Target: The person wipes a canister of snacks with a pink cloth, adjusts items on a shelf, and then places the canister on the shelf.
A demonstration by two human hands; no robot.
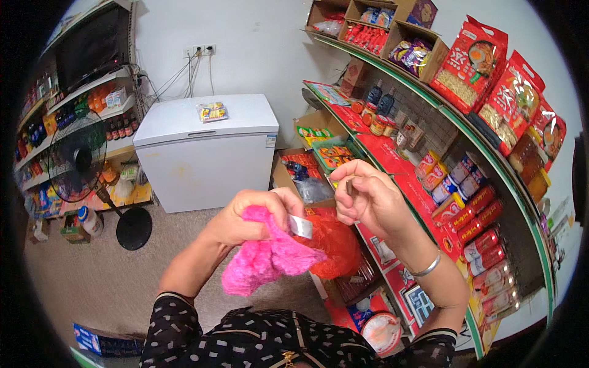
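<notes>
In my left hand [264, 214] is a fuzzy pink piece of knitted or crocheted fabric [257, 267], pinched near its top and hanging in folds. A shiny silver band-like piece [301, 227] shows at those fingertips; I cannot tell whether it is held or worn. My right hand [368, 195], raised to the right and apart from the fabric, has thumb and fingers closed on a small thin dark tool [349, 186]. Most of that tool is hidden by the fingers. Just beyond the fabric is a red plastic bag [340, 248], its contents hidden.
A white chest freezer [207, 165] stands against the wall, with a yellow packet [213, 112] on its lid. Shelving with cans and jars [464, 225] curves along the right. To the left are a black floor fan [83, 158] and stocked shelves [69, 103].
</notes>
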